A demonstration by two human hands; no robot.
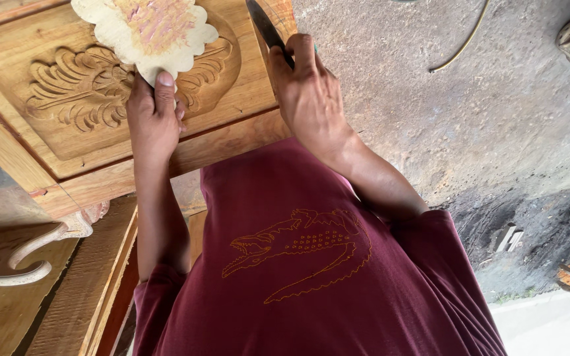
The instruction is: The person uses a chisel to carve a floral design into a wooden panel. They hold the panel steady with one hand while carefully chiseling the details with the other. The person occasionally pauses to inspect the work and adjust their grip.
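Here, head view over a carved wooden panel with leaf relief. Left hand: thumb and fingers pinched on the near edge of a scalloped template, pale, pink-smeared, lying flat on the carving at far left, top cut off by the frame. Right hand: fingers closed around a dark blade tool, long axis running far-left to near-right, tip out of frame, handle hidden in the fist. Maroon shirt nearest; concrete floor at right.
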